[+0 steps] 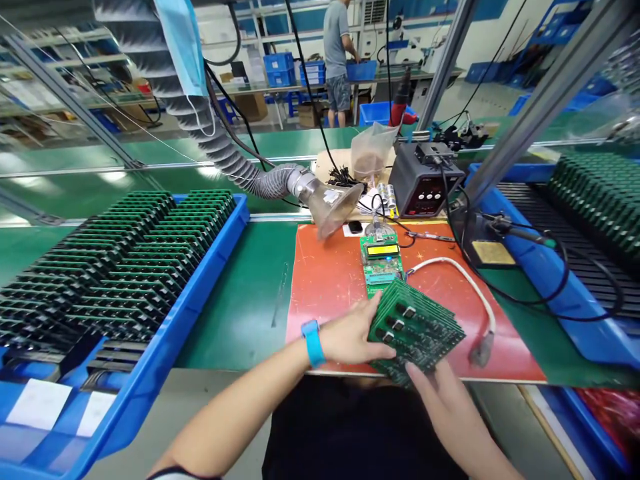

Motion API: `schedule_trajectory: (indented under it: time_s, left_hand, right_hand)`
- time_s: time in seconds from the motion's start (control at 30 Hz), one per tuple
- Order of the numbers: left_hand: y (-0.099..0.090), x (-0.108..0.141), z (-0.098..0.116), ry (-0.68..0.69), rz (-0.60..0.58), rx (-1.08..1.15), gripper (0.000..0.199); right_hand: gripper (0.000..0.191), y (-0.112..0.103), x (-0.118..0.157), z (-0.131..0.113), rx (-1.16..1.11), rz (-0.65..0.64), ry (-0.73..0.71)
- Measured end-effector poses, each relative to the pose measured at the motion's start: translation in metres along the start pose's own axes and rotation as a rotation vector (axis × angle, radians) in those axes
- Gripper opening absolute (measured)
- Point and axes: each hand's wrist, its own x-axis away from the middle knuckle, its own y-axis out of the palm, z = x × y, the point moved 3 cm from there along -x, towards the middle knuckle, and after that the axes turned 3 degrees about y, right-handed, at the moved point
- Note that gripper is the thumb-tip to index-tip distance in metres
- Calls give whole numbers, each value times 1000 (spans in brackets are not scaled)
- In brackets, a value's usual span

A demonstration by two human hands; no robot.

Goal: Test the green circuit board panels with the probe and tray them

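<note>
A fanned stack of green circuit boards [417, 327] is held between my two hands, tilted above the front of the red mat [325, 287]. My left hand [355, 333], with a blue watch on its wrist, grips the stack's left edge, thumb on top. From below, my right hand [435, 393] holds the lower edge, its thumb on the boards and its other fingers partly hidden beneath. Just behind the stack lies a green tester board [380, 257] with a lit yellow display. A white cable [465, 273] curves to the right of the stack.
Blue trays of upright boards stand at left [215, 260] and right [575, 327]. A fume hose nozzle [333, 203] hangs over the mat's back edge. A soldering station [425, 180] sits behind, with black cables running right. Beyond the bench stands a person [337, 53].
</note>
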Motion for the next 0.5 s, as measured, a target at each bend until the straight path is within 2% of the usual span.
schedule_trajectory:
  time_s: [0.07, 0.13, 0.17, 0.2, 0.27, 0.33, 0.37, 0.4, 0.43, 0.5]
  left_hand:
    - [-17, -14, 0, -108, -176, -70, 95]
    - [-26, -27, 0, -160, -376, -72, 67]
    - [-28, -33, -1, -170, -433, -61, 55]
    - [-30, -38, -1, -171, -465, -53, 48]
    - [-31, -44, -3, -173, -455, -59, 46]
    - [-32, -47, -5, -188, -413, -89, 55]
    - [-32, -47, -6, -199, -391, -104, 60]
    - [-32, -47, -6, -212, -373, -117, 64]
    - [-33, -45, -7, -225, -352, -126, 67]
    - [-32, -40, -7, -242, -290, -116, 69]
  right_hand:
    - [62, 13, 20, -3, -254, -146, 174]
    - [66, 23, 35, -5, -499, -250, 299]
    - [66, 25, 39, -5, -589, -283, 342]
    - [64, 25, 41, -5, -650, -305, 373]
    - [58, 15, 41, -3, -664, -354, 423]
    - [52, -7, 38, -1, -523, -396, 441]
    - [49, -24, 34, 0, -371, -371, 418]
    - [46, -43, 29, 1, -172, -294, 358]
    - [41, -66, 22, 1, 41, -113, 274]
    - [31, -111, 10, 1, 435, 429, 142]
